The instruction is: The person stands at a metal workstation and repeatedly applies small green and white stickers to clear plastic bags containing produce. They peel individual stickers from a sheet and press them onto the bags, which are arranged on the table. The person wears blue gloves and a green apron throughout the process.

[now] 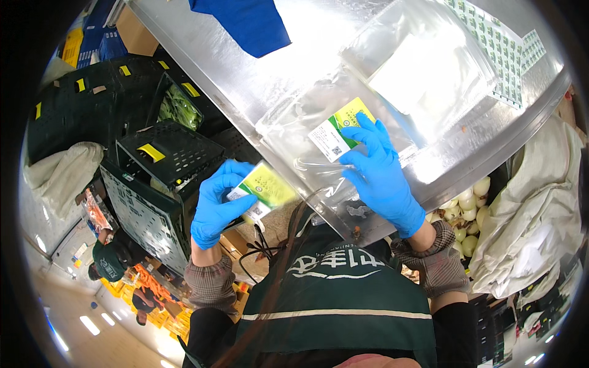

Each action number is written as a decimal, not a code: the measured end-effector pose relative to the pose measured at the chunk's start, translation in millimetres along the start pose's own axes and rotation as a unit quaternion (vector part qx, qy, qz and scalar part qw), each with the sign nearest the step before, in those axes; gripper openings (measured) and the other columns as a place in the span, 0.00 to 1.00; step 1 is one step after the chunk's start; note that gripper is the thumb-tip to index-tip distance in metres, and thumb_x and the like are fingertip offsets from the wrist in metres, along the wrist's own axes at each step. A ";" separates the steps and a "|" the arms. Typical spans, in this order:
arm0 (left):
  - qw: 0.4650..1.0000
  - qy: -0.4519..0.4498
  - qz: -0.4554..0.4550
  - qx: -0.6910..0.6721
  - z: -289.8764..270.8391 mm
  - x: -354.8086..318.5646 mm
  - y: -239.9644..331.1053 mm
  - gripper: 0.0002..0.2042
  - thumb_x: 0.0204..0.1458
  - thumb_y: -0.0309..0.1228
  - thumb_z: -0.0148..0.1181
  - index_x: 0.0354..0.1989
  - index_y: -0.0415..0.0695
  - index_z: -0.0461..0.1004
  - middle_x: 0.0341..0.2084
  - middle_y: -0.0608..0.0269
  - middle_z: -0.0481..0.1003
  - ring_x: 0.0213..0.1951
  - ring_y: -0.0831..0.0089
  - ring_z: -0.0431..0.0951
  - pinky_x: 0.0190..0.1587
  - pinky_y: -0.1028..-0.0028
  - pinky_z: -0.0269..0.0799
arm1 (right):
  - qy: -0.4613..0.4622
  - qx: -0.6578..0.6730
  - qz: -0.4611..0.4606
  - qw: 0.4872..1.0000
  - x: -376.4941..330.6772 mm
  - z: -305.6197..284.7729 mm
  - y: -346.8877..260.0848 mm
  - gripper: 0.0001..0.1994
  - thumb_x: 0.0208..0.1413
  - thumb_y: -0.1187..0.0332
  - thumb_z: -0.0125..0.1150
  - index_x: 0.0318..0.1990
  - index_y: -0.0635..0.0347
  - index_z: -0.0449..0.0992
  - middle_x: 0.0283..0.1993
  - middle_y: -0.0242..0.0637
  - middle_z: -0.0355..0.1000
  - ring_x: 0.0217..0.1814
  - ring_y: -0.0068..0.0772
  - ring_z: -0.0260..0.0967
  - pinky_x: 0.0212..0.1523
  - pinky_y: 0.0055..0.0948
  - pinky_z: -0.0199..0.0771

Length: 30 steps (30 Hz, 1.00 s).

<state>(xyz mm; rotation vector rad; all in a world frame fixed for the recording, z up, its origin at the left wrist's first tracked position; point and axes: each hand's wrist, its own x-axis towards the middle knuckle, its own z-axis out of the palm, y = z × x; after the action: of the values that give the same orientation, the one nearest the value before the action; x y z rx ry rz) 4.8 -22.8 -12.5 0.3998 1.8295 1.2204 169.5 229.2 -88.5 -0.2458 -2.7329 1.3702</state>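
Observation:
In the blue-gloved grip of my left hand (219, 201) is a small stack of green, yellow and white labels (270, 186), pinched between thumb and fingers beside the table's near edge. A similar label (330, 138) lies on a clear plastic bag (287, 122) on the metal table. My right hand (381, 178), gloved in blue too, rests its extended fingertips on that label's right side. The fingers are apart and slightly bent, partly covering the label. More clear bags (466, 64) are stacked just beyond, at the upper right.
The metal table (233, 92) carries a blue cloth (245, 24) and a printed label sheet (512, 67). Dark green crates (144, 205) stand at left, one with green vegetables (179, 107). Peeled onions (469, 214) and a white sack (527, 214) are at right. People (113, 260) work far left.

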 end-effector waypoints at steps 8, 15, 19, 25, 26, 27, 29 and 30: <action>0.994 0.035 0.004 -0.104 37.6 25.8 21.3 0.18 0.48 0.17 0.56 0.50 0.38 0.74 0.49 0.57 0.72 0.48 0.72 0.72 0.52 0.74 0.66 | 0.205 0.366 0.152 0.895 8.1 -59.8 0.4 0.10 0.53 0.78 0.55 0.42 0.65 0.77 0.47 0.38 0.73 0.50 0.31 0.69 0.53 0.28 0.68; 0.996 0.082 0.011 -0.031 100.0 94.6 20.0 0.12 0.52 0.22 0.57 0.45 0.42 0.77 0.37 0.64 0.77 0.37 0.78 0.75 0.42 0.78 0.70 | 0.425 0.036 -0.003 0.905 3.5 -72.5 -25.5 0.11 0.56 0.75 0.50 0.43 0.69 0.74 0.44 0.41 0.72 0.50 0.35 0.70 0.50 0.32 0.71; 0.992 0.119 -0.017 -0.047 124.1 126.1 11.0 0.07 0.52 0.26 0.60 0.37 0.38 0.77 0.26 0.65 0.76 0.29 0.82 0.72 0.32 0.79 0.69 | 0.253 0.064 -0.016 0.965 13.2 -2.5 -6.1 0.12 0.46 0.80 0.62 0.41 0.65 0.75 0.45 0.43 0.72 0.51 0.44 0.70 0.51 0.36 0.69; 0.994 0.076 -0.017 -0.072 112.2 111.6 18.3 0.06 0.52 0.26 0.61 0.36 0.36 0.75 0.28 0.64 0.76 0.29 0.82 0.73 0.33 0.80 0.69 | 0.289 0.070 0.106 0.949 17.2 5.6 -16.8 0.12 0.51 0.76 0.61 0.45 0.66 0.75 0.45 0.42 0.74 0.44 0.42 0.72 0.47 0.32 0.71; 0.991 0.057 -0.007 -0.118 106.1 98.8 22.1 0.06 0.52 0.26 0.61 0.36 0.36 0.75 0.29 0.64 0.76 0.30 0.82 0.74 0.33 0.81 0.70 | 0.222 0.214 0.176 0.935 16.9 0.8 -20.5 0.12 0.51 0.75 0.61 0.44 0.66 0.76 0.43 0.42 0.74 0.43 0.41 0.72 0.45 0.32 0.71; 0.990 0.062 0.001 -0.125 104.0 89.8 25.2 0.05 0.51 0.24 0.61 0.35 0.36 0.75 0.28 0.64 0.76 0.30 0.81 0.74 0.33 0.81 0.71 | 0.150 0.345 0.247 0.893 13.5 -5.4 -21.4 0.12 0.51 0.74 0.61 0.44 0.67 0.76 0.41 0.42 0.74 0.41 0.40 0.73 0.44 0.32 0.72; 0.988 0.074 0.019 -0.134 100.1 74.6 31.6 0.04 0.50 0.22 0.61 0.33 0.36 0.75 0.26 0.64 0.76 0.30 0.79 0.75 0.34 0.81 0.72 | 0.082 0.437 0.288 0.848 10.5 -11.2 -29.4 0.12 0.52 0.73 0.62 0.43 0.67 0.76 0.38 0.42 0.75 0.38 0.38 0.73 0.41 0.30 0.72; 0.992 0.089 0.028 -0.082 96.6 67.4 25.1 0.04 0.50 0.22 0.62 0.32 0.35 0.74 0.25 0.65 0.75 0.28 0.80 0.75 0.33 0.82 0.72 | 0.089 0.406 0.265 0.870 10.5 -10.9 -37.3 0.11 0.52 0.72 0.62 0.42 0.67 0.76 0.36 0.43 0.75 0.37 0.37 0.73 0.39 0.30 0.71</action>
<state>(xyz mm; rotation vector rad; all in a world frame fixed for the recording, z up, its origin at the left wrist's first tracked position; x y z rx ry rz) 39.5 90.0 -36.6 0.2590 1.8605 1.4739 156.7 217.7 -52.1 -1.0206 -1.7584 2.3258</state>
